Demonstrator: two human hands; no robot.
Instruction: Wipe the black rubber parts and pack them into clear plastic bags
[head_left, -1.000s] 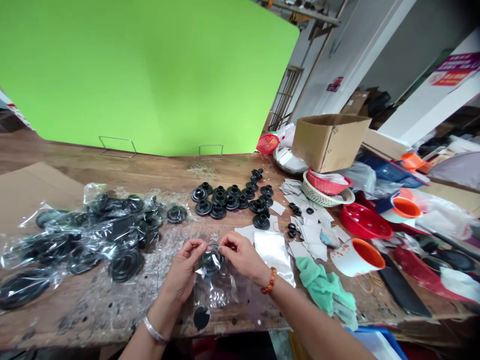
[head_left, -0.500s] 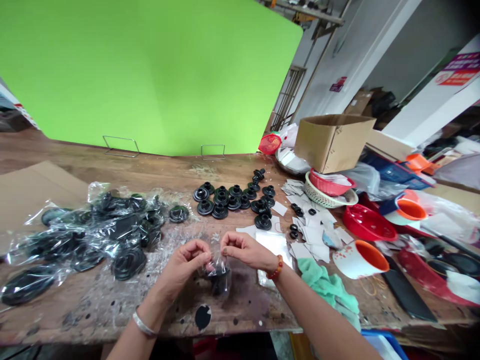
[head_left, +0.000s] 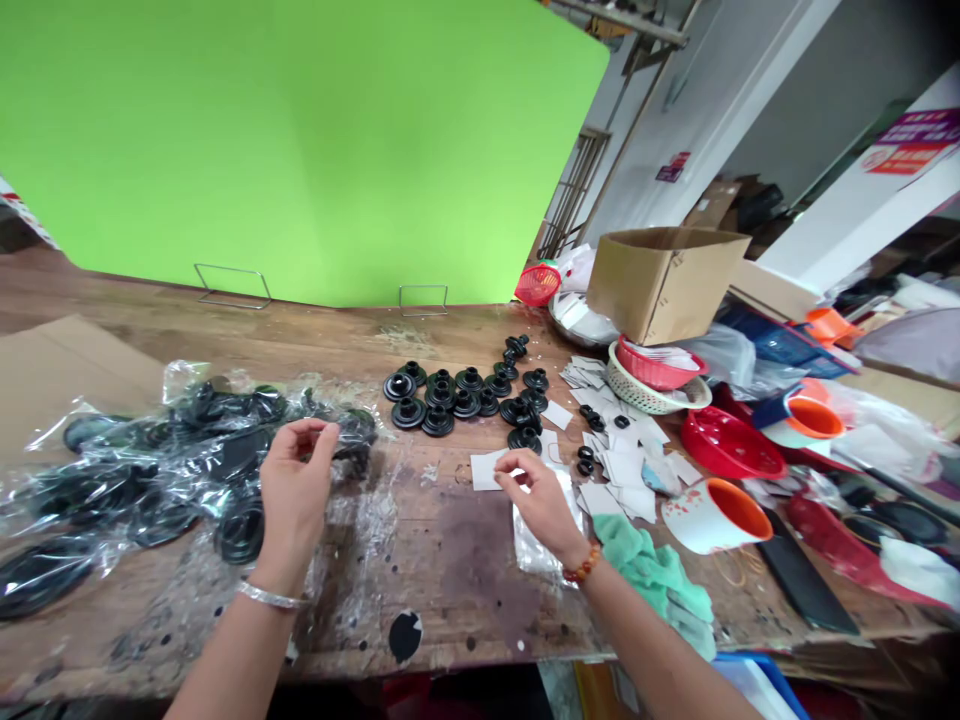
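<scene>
My left hand (head_left: pixel 294 488) is out to the left, its fingers pinched on the edge of a clear bag with a black rubber part (head_left: pixel 354 430) in it, at the edge of the pile of bagged black parts (head_left: pixel 157 470). Over the stack of empty clear bags (head_left: pixel 538 545), my right hand (head_left: pixel 540 500) has thumb and forefinger pinched at the top of the stack, beside a white paper slip (head_left: pixel 484 468). Several loose black rubber parts (head_left: pixel 457 395) lie in a cluster beyond both hands.
The wooden bench (head_left: pixel 450 560) also carries white slips (head_left: pixel 622 450), a green cloth (head_left: pixel 652 575), a white-and-orange cup (head_left: pixel 709 515), red bowls (head_left: pixel 731 445), baskets (head_left: pixel 652 385) and a cardboard box (head_left: pixel 660 280). A green screen (head_left: pixel 300 150) stands behind. Flat cardboard (head_left: pixel 67 375) lies at left.
The hands have parted: my left hand carried the bagged part left to the pile, and my right hand went right to the stack of empty bags.
</scene>
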